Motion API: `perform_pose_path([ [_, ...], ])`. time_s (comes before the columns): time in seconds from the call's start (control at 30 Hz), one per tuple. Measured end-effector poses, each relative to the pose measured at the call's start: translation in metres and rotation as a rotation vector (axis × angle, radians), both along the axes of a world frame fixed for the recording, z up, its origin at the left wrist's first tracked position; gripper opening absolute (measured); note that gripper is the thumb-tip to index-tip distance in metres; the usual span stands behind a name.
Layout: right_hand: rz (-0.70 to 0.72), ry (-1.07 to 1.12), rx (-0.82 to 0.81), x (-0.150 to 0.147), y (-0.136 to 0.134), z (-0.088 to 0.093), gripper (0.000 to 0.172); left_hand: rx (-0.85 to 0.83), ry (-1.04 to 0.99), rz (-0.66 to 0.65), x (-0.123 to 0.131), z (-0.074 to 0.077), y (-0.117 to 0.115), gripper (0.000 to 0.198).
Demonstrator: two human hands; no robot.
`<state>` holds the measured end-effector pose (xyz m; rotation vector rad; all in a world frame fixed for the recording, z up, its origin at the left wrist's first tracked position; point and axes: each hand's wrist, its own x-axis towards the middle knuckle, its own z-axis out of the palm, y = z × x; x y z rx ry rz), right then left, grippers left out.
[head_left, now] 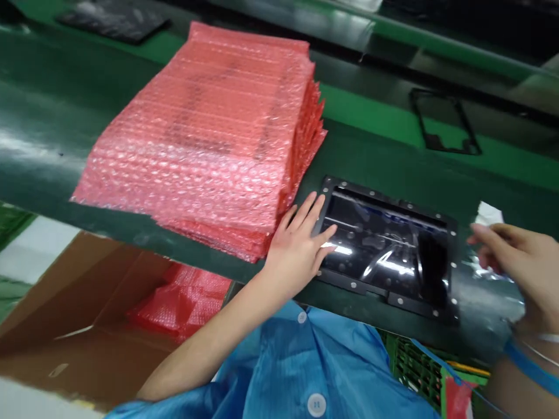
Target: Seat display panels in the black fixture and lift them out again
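Note:
A black framed panel with a glossy dark screen lies flat on the green work surface, small round dots along its frame. My left hand rests with spread fingers on the panel's left edge, beside a thick stack of pink bubble-wrap bags. To the right of the panel, my right hand is closed, thumb and fingers pinched on a small white piece. Crumpled clear film lies below that hand.
An open black frame lies at the back right, and a dark flat panel at the back left. Below the front edge stand a cardboard box with pink bubble wrap inside and a green crate.

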<state>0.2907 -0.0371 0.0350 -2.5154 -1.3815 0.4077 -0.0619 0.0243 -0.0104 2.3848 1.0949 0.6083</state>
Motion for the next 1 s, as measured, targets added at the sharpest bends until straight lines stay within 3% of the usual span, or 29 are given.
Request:
perform_pose_path([
  [0.1,-0.047,0.067,-0.166,-0.006,0.015,0.003,0.053,0.065,0.054,-0.237,0.04,0.01,-0.015,0.039],
  [0.17,-0.01,0.114,-0.224,-0.003,0.024,0.0,0.052,0.078,0.055,-0.47,0.072,0.011,-0.025,0.047],
  [0.23,0.019,0.158,-0.245,0.002,0.034,-0.007,0.054,0.07,0.065,-0.606,0.099,0.007,-0.032,0.052],
  [0.33,0.028,0.123,-0.318,0.008,0.047,-0.014,0.055,0.041,0.114,-0.673,0.119,0.002,-0.032,0.049],
  [0.47,0.081,-0.004,-0.411,0.009,0.06,-0.013,0.055,0.043,0.155,-0.677,0.124,0.002,-0.029,0.042],
  [0.63,0.036,-0.034,-0.305,0.003,0.051,-0.016,0.055,0.047,0.178,-0.702,0.126,0.009,-0.022,0.04],
  [0.7,-0.024,-0.015,-0.147,0.001,0.042,-0.023,0.054,0.074,0.171,-0.622,0.127,0.012,-0.011,0.042],
  [0.83,-0.143,0.1,0.112,0.004,0.029,-0.032,0.048,0.166,0.202,-0.169,0.127,0.014,0.022,0.045],
  [1.0,-0.129,0.305,0.222,0.005,0.026,-0.034,0.05,0.143,0.138,-0.057,0.125,0.017,0.042,0.036],
])
